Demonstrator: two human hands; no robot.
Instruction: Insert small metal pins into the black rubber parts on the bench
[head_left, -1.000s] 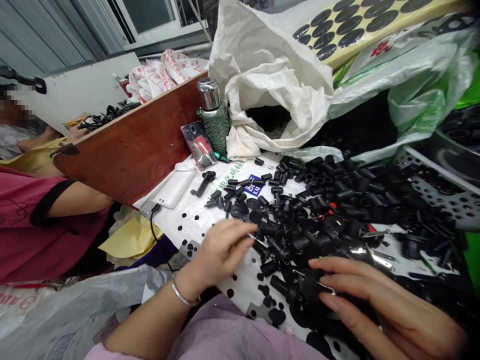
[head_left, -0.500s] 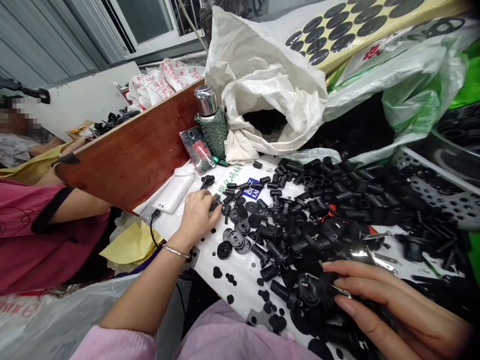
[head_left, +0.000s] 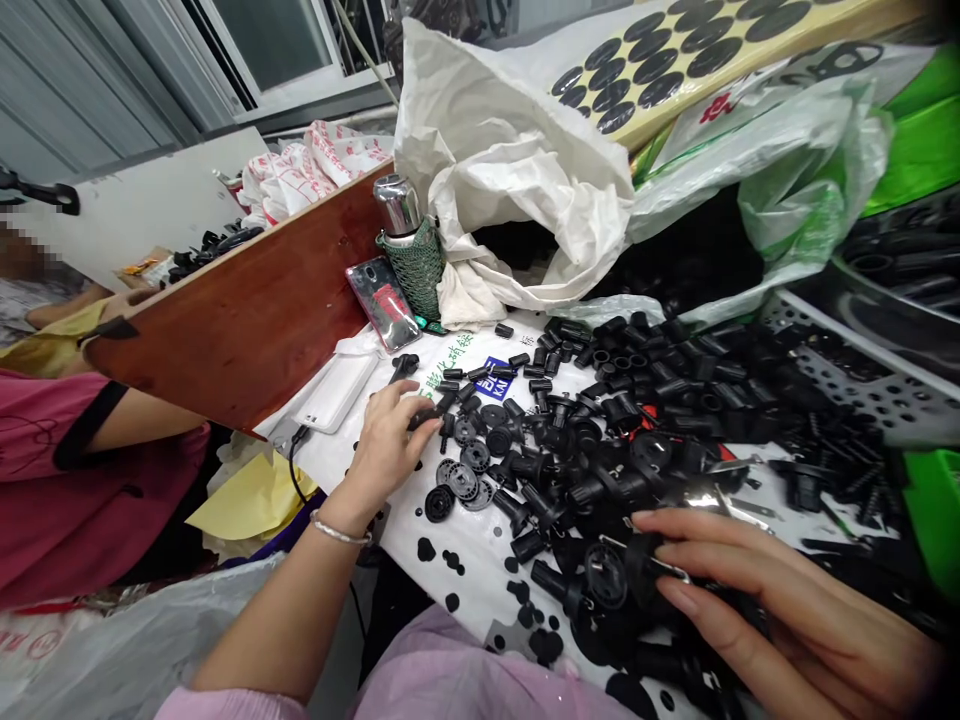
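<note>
My left hand (head_left: 386, 440) is closed in a pinch at the near side of the pile, around a small black plastic part (head_left: 424, 415). Low on the right, my right hand (head_left: 787, 590) grips a dark round plastic part (head_left: 643, 568) with thin metal prongs sticking out between the fingers. Beside it lies a round black disc (head_left: 606, 575) with a slotted face. Grey slotted discs (head_left: 463, 480) and a black ring-like disc (head_left: 439, 503) rest on the white sheet near my left hand. Short black tubes (head_left: 637, 350) heap up beyond.
A white power bank (head_left: 337, 392) with a cable and a phone (head_left: 383, 303) are at the left, beside a thermos (head_left: 398, 205) in a green net. An open white sack (head_left: 517, 150) stands behind. A brown board (head_left: 247, 290) separates me from a person in pink (head_left: 90, 470).
The view has turned slightly right, so the scene sits a little further left. My left hand has risen slightly with the small black part showing between its fingers. My right hand keeps its grip.
</note>
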